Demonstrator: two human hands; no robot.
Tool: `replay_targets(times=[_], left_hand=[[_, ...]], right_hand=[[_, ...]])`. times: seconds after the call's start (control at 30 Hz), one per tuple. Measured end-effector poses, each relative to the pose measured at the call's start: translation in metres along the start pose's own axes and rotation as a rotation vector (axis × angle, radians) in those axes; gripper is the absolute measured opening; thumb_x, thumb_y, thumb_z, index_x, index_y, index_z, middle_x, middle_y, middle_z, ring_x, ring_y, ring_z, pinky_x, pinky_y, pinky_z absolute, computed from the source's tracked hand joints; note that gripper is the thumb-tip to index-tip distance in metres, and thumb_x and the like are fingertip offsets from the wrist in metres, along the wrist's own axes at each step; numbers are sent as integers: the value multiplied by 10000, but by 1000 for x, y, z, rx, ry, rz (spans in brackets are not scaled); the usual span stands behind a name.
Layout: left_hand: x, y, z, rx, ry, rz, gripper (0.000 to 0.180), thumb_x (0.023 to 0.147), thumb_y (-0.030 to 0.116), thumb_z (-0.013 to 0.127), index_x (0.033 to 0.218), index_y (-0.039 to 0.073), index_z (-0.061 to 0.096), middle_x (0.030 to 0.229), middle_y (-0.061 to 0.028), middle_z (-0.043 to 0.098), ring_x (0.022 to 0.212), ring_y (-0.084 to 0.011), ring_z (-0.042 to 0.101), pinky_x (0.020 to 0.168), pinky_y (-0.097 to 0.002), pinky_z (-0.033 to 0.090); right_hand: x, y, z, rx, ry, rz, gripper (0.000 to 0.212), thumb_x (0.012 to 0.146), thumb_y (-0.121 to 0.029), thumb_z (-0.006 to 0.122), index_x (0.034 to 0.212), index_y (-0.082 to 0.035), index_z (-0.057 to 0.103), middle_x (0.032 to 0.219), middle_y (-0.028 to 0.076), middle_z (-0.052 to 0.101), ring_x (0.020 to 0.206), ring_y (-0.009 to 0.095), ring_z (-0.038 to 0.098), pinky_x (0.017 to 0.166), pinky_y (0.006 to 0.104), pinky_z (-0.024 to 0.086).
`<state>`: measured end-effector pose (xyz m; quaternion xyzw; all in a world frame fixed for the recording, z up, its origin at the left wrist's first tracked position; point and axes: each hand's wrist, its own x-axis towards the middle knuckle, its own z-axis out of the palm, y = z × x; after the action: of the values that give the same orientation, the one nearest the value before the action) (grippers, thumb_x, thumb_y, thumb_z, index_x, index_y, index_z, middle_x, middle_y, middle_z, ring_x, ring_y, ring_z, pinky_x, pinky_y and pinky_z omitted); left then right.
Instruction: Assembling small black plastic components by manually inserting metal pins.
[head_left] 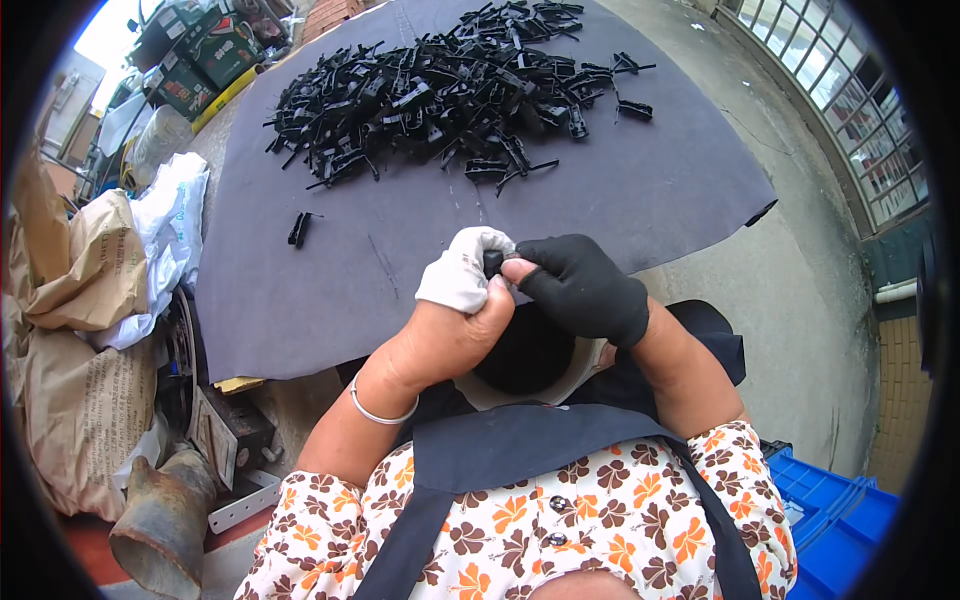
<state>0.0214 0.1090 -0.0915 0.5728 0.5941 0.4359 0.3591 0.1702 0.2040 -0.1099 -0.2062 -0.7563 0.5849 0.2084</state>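
My left hand (468, 272), in a white glove with the thumb bare, is closed round a small black plastic part (493, 262). From the other side my right hand (585, 290), in a black glove with a bare thumb tip, pinches at the same part. Both hands meet over the near edge of the grey-covered table (330, 290). Most of the part is hidden by the fingers. Farther back lies a large heap of similar black plastic parts (430, 105). One loose black part (300, 229) rests alone on the left of the table.
Below my hands stands a round container (480, 393) with a pale rim and dark inside. Brown paper sacks (85, 400), a white plastic bag (170, 225) and a rusty pipe (165, 520) crowd the left. Blue crates (830, 515) sit at the lower right. A barred window (840, 90) is at the right.
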Motion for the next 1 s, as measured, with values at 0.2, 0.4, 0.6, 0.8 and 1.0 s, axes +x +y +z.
replay_targets(times=[0.2, 0.4, 0.6, 0.8, 1.0], left_hand=[[-14, 9, 0, 266, 34, 115, 229, 798, 13, 494, 1026, -9, 486, 763, -164, 593, 671, -304, 601, 663, -341, 490], [-20, 11, -6, 333, 142, 126, 248, 797, 20, 513, 1043, -10, 498, 827, -179, 603, 709, -310, 612, 704, -349, 491], [-20, 14, -23, 354, -187, 85, 369, 823, 67, 599, 1183, 37, 525, 964, -145, 629, 817, -255, 630, 745, -313, 492], [-8, 11, -26, 642, 126, 324, 179, 823, 86, 618, 997, 67, 653, 887, -129, 650, 761, -255, 618, 694, -307, 490], [15, 2, -15, 681, 361, 307, 325, 797, 115, 667, 1080, 8, 548, 945, -152, 630, 756, -279, 617, 722, -332, 488]], right_hand=[[2, -5, -8, -53, -236, 42, 221, 887, -170, 533, 958, 16, 630, 751, 107, 655, 691, 123, 580, 670, 305, 463], [8, -2, 12, -80, -91, -161, 204, 879, -190, 551, 905, -4, 630, 722, 154, 619, 611, 184, 555, 618, 317, 457], [36, 16, -31, -661, 325, -88, 222, 862, -241, 580, 911, -29, 626, 788, 154, 648, 678, 284, 613, 646, 350, 480], [50, 40, -41, -1035, 364, -56, 214, 809, -177, 588, 1004, -89, 582, 817, 141, 636, 734, 344, 613, 657, 409, 481], [16, 12, -4, -1144, 225, -457, 133, 746, -122, 578, 877, -110, 560, 707, 74, 564, 637, 279, 588, 543, 378, 463]])
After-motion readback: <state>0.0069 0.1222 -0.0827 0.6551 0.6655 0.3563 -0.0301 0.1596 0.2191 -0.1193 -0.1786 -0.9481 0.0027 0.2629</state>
